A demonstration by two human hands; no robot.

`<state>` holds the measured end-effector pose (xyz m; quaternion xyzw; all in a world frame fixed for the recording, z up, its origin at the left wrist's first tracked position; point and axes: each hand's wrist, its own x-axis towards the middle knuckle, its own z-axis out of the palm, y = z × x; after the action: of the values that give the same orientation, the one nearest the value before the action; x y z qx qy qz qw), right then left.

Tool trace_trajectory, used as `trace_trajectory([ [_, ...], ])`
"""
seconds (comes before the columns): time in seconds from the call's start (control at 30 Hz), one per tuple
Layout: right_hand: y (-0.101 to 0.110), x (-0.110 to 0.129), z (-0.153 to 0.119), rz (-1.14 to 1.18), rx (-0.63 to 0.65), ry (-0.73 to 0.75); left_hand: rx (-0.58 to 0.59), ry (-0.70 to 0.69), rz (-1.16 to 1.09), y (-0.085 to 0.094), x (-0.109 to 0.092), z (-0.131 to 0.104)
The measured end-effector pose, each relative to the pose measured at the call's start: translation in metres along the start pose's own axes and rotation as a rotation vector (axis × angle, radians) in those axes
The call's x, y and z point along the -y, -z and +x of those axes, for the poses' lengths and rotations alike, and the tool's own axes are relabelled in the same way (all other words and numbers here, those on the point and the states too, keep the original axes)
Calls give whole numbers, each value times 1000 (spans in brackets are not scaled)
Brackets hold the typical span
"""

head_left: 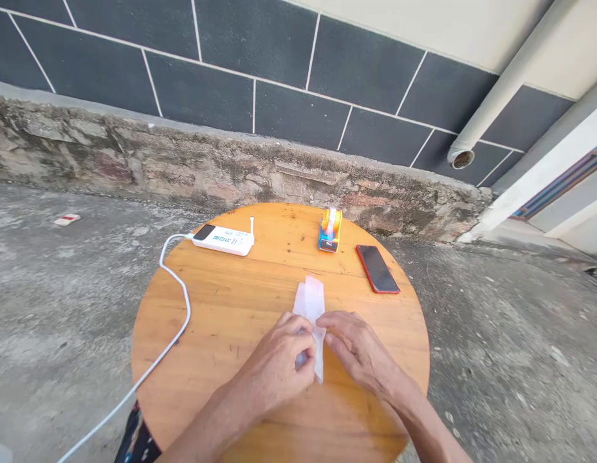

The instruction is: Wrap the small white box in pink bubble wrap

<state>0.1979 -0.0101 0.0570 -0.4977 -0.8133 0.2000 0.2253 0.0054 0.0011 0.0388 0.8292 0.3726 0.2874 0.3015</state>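
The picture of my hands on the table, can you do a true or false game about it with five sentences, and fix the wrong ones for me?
1. The tape dispenser stands between the white device and the phone. True.
2. The phone lies left of the white device. False: it lies to the right.
3. A white cable crosses the left edge of the wooden table. True.
4. The left hand and right hand are at the thin white sheet. True.
5. The right hand grips the phone. False: the phone lies apart from both hands.
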Motion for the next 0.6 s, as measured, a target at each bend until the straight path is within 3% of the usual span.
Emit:
trace_trajectory([
  [0.13,-1,6,-12,72,56,3,-15,11,1,0,-2,1],
  [0.27,-8,7,-18,114,28,3,-24,18,-9,-1,-2,1],
  [0.6,-28,-2,-29,-37,27,20,-18,27,-14,1,-4,-2],
])
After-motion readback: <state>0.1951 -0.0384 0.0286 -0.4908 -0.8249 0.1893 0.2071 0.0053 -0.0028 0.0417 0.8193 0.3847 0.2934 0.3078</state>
